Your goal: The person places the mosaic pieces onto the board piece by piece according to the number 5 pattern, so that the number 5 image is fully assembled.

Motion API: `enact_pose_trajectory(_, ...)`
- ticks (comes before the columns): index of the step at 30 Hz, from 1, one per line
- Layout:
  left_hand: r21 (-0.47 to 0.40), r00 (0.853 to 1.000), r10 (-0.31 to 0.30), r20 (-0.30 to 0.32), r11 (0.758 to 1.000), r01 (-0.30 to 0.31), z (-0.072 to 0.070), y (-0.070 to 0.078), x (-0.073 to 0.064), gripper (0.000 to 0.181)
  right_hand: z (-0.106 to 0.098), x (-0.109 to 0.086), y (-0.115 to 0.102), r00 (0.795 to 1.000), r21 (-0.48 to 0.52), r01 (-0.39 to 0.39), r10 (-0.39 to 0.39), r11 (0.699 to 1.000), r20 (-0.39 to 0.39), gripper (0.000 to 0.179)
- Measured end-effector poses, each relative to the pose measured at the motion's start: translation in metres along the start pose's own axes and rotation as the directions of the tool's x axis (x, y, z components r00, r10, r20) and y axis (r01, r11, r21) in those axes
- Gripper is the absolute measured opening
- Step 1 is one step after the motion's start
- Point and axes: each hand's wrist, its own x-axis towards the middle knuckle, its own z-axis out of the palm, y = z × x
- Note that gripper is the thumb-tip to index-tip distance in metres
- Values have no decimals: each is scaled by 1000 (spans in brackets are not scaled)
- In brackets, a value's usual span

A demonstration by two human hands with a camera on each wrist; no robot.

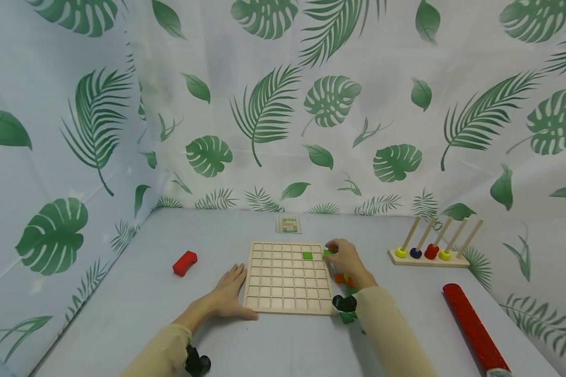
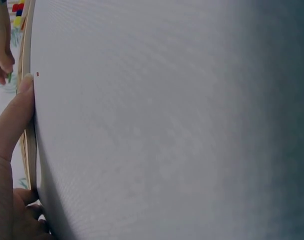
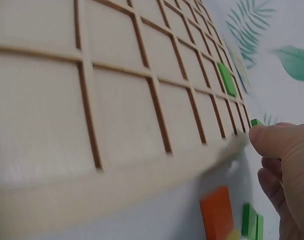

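At the far right corner of the wooden grid board (image 1: 287, 276), the right hand (image 1: 346, 259) pinches a small green square tile (image 1: 327, 253) between its fingertips. The tile sits right at the board's edge, just beside the last column of little squares. One green tile (image 1: 307, 255) already lies in the board, two squares to the left of the pinched one, in the same row. So the free squares lie to the left of the right hand and a bit toward the person.

The right hand is much nearer to that spot than the left hand. The right fingers are curled around the tile, and the wrist reaches forward along the board's right side. In the right wrist view the green tile (image 3: 255, 122) peeks out just above the fingertip (image 3: 259, 137), close to the board's edge.

The left hand (image 1: 228, 296) lies flat on the counter (image 1: 122, 309), fingers straight, pressed against the board's left side near the close corner. It holds nothing. It looks like it keeps the board from sliding.

More tiles, orange and green (image 1: 341, 278), lie on the counter beside the board's right edge, under the right wrist. A red block (image 1: 185, 263) lies well apart on the left.
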Motion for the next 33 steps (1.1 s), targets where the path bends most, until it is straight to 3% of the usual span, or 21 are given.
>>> enact_pose_trajectory(6, 0, 1000, 2, 1, 1000, -2, 0, 1, 1, 124, 19, 7, -16, 994, -15, 109, -108, 994, 32, 28)
enact_pose_trajectory(10, 4, 1000, 12, 1, 1000, -12, 0, 0, 1, 123, 28, 10, -27, 990, -17, 137, -136, 990, 44, 27)
enact_pose_trajectory(20, -21, 1000, 27, -4, 999, -27, 0, 0, 0, 123, 44, 17, -40, 982, -3, 171, -170, 985, 84, 26)
enact_pose_trajectory(33, -20, 1000, 20, 1, 1000, -20, 0, 1, -1, 123, 55, 23, -44, 972, -55, 214, -207, 975, 114, 25)
